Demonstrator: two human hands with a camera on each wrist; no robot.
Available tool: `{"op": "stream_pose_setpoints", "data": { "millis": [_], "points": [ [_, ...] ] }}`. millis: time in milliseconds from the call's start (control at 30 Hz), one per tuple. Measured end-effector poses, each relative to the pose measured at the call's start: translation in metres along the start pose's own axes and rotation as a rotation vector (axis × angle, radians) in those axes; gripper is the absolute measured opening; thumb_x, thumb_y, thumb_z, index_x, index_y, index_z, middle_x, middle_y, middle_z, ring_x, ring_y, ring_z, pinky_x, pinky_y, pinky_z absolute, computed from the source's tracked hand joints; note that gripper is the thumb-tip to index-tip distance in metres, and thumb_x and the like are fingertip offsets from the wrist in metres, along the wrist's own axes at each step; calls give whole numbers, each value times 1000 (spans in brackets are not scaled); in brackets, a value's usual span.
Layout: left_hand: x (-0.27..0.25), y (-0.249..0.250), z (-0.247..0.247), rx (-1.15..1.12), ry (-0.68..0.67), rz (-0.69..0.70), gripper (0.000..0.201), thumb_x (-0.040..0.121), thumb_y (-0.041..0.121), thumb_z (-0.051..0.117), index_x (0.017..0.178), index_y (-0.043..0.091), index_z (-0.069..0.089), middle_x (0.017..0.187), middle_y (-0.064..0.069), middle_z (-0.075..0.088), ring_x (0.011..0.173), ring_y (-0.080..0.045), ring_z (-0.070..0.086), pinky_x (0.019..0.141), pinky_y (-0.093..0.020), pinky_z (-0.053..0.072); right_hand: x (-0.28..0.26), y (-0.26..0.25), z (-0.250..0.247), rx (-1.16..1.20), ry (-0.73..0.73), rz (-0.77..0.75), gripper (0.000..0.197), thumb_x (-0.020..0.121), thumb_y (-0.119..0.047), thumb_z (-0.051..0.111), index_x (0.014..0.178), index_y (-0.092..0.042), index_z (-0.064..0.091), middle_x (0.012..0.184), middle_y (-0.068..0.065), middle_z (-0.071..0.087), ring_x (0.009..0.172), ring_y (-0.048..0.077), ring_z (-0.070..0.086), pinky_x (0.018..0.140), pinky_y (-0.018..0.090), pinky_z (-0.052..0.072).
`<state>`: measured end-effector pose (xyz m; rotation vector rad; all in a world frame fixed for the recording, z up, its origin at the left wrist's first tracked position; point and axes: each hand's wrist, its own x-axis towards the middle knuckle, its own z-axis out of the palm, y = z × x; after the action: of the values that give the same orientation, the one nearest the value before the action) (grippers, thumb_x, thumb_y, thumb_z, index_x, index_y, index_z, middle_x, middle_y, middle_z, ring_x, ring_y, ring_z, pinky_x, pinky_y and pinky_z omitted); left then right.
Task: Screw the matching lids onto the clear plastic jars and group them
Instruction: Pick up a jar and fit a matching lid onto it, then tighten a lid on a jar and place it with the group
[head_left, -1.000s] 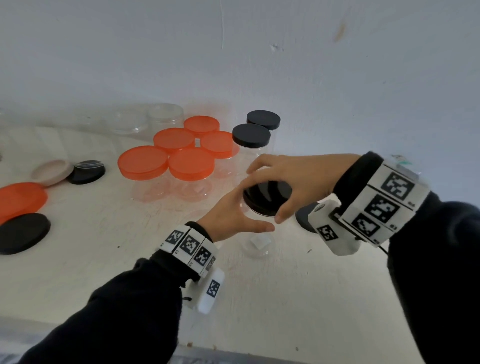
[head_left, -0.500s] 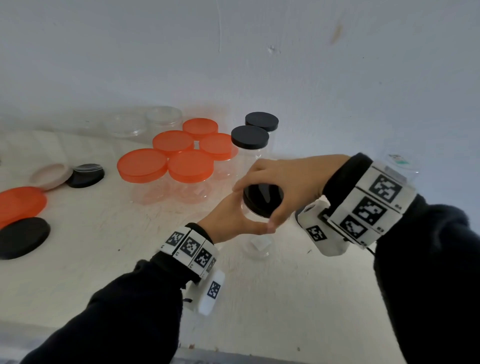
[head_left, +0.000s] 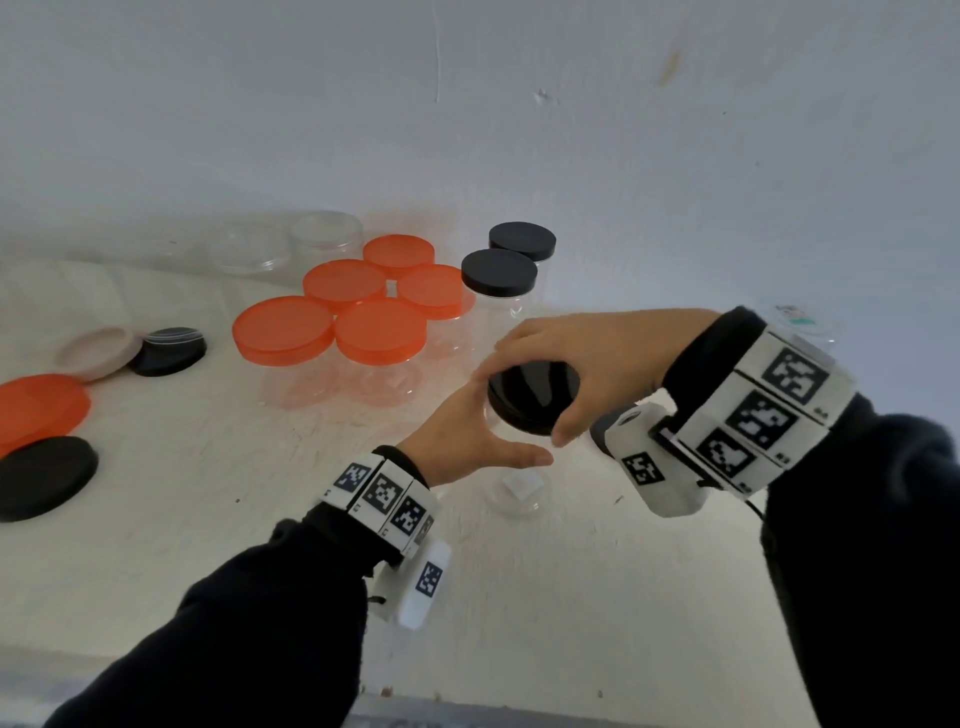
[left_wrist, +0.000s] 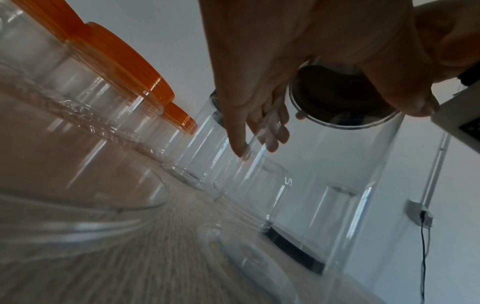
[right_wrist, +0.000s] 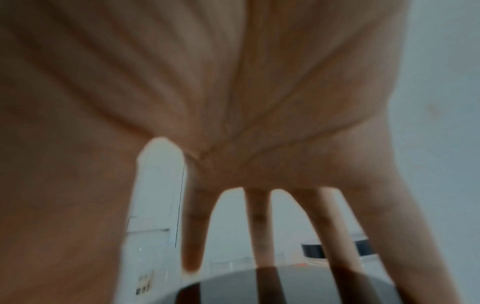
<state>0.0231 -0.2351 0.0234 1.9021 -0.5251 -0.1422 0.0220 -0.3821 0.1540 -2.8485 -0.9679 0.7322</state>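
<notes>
A clear plastic jar (head_left: 519, 488) stands on the white table (head_left: 208, 467) in front of me. My left hand (head_left: 467, 436) grips its side, thumb across the near wall; in the left wrist view the fingers (left_wrist: 259, 127) wrap the jar's (left_wrist: 337, 174) far side. A black lid (head_left: 535, 395) sits on the jar's mouth. My right hand (head_left: 587, 353) grips this lid from above, fingers and thumb curled round its rim. The right wrist view, blurred, shows the fingers (right_wrist: 259, 226) reaching down onto the black lid (right_wrist: 298, 288).
Several orange-lidded jars (head_left: 379, 332) and two black-lidded jars (head_left: 498, 270) stand grouped behind my hands. Open clear jars (head_left: 327, 234) sit at the back. Loose lids lie at left: orange (head_left: 36, 410), black (head_left: 41, 475), beige (head_left: 98, 351). A clear jar (head_left: 800, 322) stands at far right.
My right hand has twisted on the black lid, its thumb swinging toward my left thumb. The left hand keeps hold of the jar in the same spot.
</notes>
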Motion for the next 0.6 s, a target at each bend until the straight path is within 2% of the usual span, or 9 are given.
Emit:
{"op": "stream_pose_setpoints", "data": {
  "millis": [67,167,233,300,367,433,500,533,600],
  "points": [
    [0,0,0,-7,4,2,82,63,24,84,131,22,40,115,20,52,108,9,48,84,0,36,-1,1,0,-5,69,1,69,72,-32,77,131,-42,43,122,-10,46,112,12,45,95,31,43],
    [0,0,2,-26,11,-16,80,63,24,84,129,27,39,116,18,54,109,5,50,86,-6,40,3,-6,9,-115,265,106,56,73,-55,68,122,-32,54,85,-13,49,87,11,49,67,20,40],
    [0,-2,2,-55,6,-19,84,63,23,85,133,24,38,122,12,55,113,1,51,90,-14,42,7,-12,15,-205,394,160,56,74,-65,60,111,-22,59,73,-10,47,75,13,51,54,20,33],
    [-1,-1,3,-67,6,-20,88,63,24,85,136,22,37,124,10,55,115,-1,51,93,-18,42,7,-12,15,-251,392,186,61,75,-69,55,116,-23,57,81,-6,52,80,15,52,58,22,34],
    [-1,-1,2,-50,11,-14,86,63,24,85,135,21,38,124,11,55,113,2,50,92,-14,41,3,-7,9,-193,215,171,71,76,-65,59,136,-32,40,112,-2,52,102,16,49,79,25,40],
    [-1,0,2,-1,17,-7,82,63,25,84,132,21,40,120,12,54,109,5,49,88,-8,40,-1,-4,3,-93,49,72,77,76,-47,70,141,-38,29,134,-4,37,120,15,40,98,30,39],
    [-1,1,2,10,18,0,78,63,25,84,128,22,42,115,16,53,106,8,49,86,-4,38,-1,-2,2,-40,52,-5,73,74,-33,75,136,-39,37,131,-7,38,120,15,40,100,35,41],
    [-1,1,2,5,21,-1,76,63,24,84,127,23,42,113,18,53,105,10,48,85,-2,38,0,-1,4,-30,95,-7,70,73,-33,76,133,-39,42,125,-7,42,115,15,43,98,34,42],
    [-2,1,3,-8,30,-9,75,64,24,84,124,28,40,112,19,53,105,10,48,84,-2,38,1,-3,8,-63,197,39,64,72,-43,73,130,-40,45,111,-6,46,103,14,46,87,28,44]
  ]
}}
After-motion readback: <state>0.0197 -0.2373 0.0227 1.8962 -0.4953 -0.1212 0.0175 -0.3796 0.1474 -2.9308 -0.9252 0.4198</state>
